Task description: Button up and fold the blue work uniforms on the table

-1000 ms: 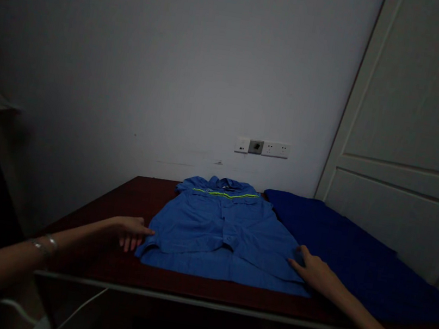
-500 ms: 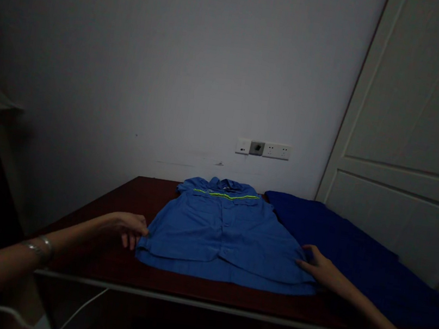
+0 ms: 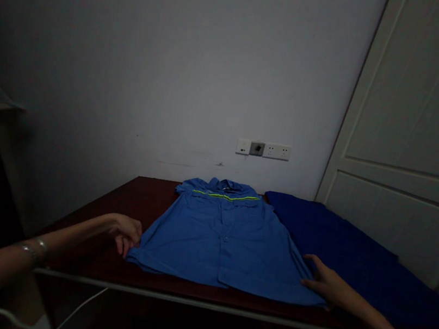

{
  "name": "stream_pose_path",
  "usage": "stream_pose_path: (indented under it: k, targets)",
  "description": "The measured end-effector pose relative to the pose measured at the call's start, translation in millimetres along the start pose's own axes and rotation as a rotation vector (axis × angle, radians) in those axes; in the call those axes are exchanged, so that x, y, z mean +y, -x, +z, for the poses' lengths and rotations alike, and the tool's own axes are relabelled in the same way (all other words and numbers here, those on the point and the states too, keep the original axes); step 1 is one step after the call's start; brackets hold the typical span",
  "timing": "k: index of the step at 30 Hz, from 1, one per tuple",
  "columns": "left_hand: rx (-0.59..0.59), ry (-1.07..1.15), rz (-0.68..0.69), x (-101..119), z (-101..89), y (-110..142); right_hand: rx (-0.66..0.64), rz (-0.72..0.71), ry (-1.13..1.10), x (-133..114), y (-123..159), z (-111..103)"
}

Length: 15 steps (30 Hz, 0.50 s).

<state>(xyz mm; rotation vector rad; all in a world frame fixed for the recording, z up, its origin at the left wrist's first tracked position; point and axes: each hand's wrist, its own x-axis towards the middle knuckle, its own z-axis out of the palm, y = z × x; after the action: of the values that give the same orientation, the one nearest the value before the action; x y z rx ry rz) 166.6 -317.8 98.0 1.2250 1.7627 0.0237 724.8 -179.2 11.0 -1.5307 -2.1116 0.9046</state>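
Note:
A blue short-sleeved shirt [image 3: 196, 238] lies front up on the dark red table [image 3: 115, 201], its collar toward the wall and its hem near the front edge. A yellow-green stripe crosses its chest. At the shirt's lower left corner, my left hand [image 3: 125, 233] is closed with the cloth pinched in its fingers. My right hand [image 3: 321, 281] grips the lower right corner, thumb on top; some of its fingers are hidden under or behind the cloth.
A darker blue cloth [image 3: 340, 243] lies flat along the table's right side. White wall sockets [image 3: 277, 151] sit above the back edge. A pale panelled door [image 3: 411, 176] stands at the right. Below the tabletop hangs a white cable [image 3: 78, 308].
Both hands have moved slightly toward me and outward, drawing the shirt's hem nearer the front edge. The front of the shirt is smoother, and the separate lower hem layer no longer shows.

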Motion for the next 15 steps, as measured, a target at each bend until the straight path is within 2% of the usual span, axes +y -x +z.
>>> stream_pose_path:
  k: [5, 9, 11, 15]
  targets:
    - [-0.115, -0.155, -0.026, 0.6, -6.6, -5.0, 0.011, 0.004, 0.113, -1.7, -0.6, 2.6]
    - [-0.170, -0.193, -0.062, 0.8, -15.3, -5.6, 0.028, -0.075, 0.211, 9.8, -6.7, 3.1]
    - [-0.115, -0.142, -0.068, -1.9, -26.1, -7.0, 0.033, -0.112, 0.254, 13.1, -10.4, 0.5]
    - [0.158, 0.047, -0.031, -9.8, -61.0, -15.3, 0.083, -0.131, 0.351, 8.9, -21.7, -11.5]
